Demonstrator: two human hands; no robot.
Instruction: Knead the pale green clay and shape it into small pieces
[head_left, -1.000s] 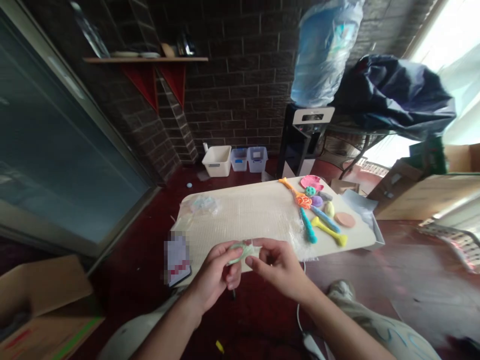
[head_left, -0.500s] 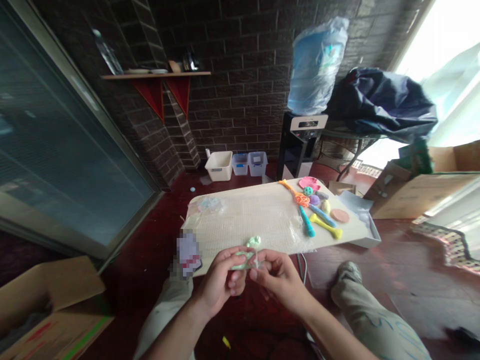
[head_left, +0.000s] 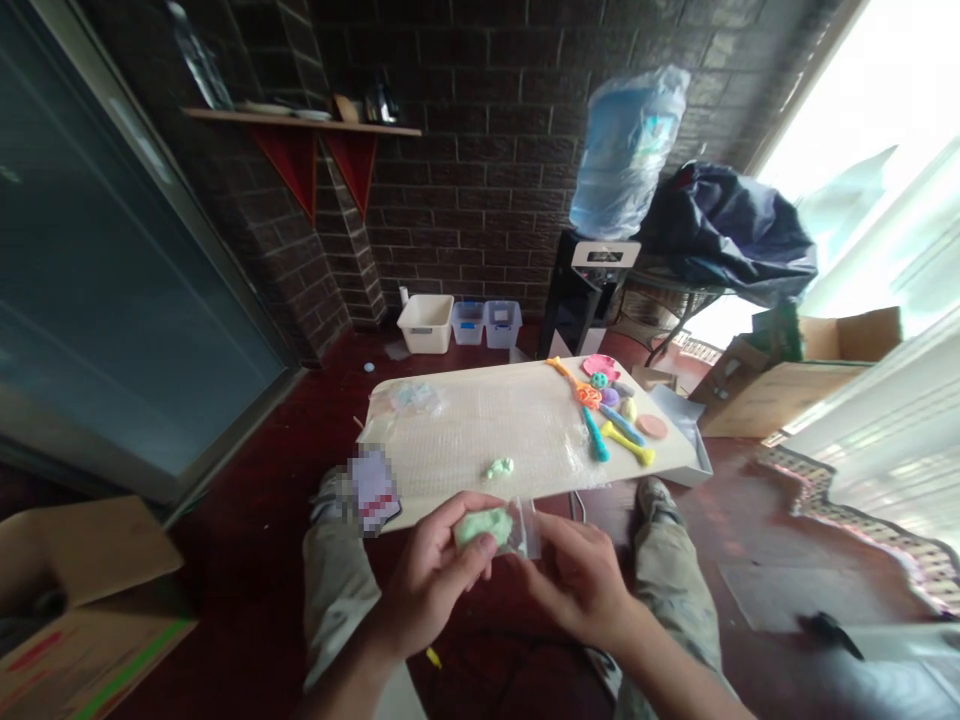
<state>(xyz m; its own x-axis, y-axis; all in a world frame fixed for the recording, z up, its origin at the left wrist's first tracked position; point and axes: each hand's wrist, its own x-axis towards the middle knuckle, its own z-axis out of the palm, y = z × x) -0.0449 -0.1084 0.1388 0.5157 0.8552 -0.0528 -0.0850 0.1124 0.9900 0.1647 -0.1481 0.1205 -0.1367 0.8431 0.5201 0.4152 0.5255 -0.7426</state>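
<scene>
My left hand (head_left: 435, 565) is closed around a small clear zip bag (head_left: 529, 530), its thumb pressing on the pale green, clay-like lump (head_left: 484, 527) inside. The zip end of the bag points right. Beside that end is my right hand (head_left: 574, 565), with thumb and forefinger apart; the forefinger reaches the bag's edge, but no grip on it shows. Just beyond the hands, a smaller pale green clay piece (head_left: 499, 467) lies on the bubble-wrap-like clear sheet (head_left: 465, 425) covering the table (head_left: 382, 425).
Coloured clay shapes crowd the table's right end, including a yellow bone-shaped piece (head_left: 628, 443), a teal stick (head_left: 595, 434) and a pink dish-like piece (head_left: 601, 366). A crumpled clear bag (head_left: 416, 398) lies at the left. A water dispenser (head_left: 589, 290) stands behind.
My right hand has released its pinch on the bag and moved slightly right. The bag's zip end now shows, with the green lump in plain view. The head view has shifted.
</scene>
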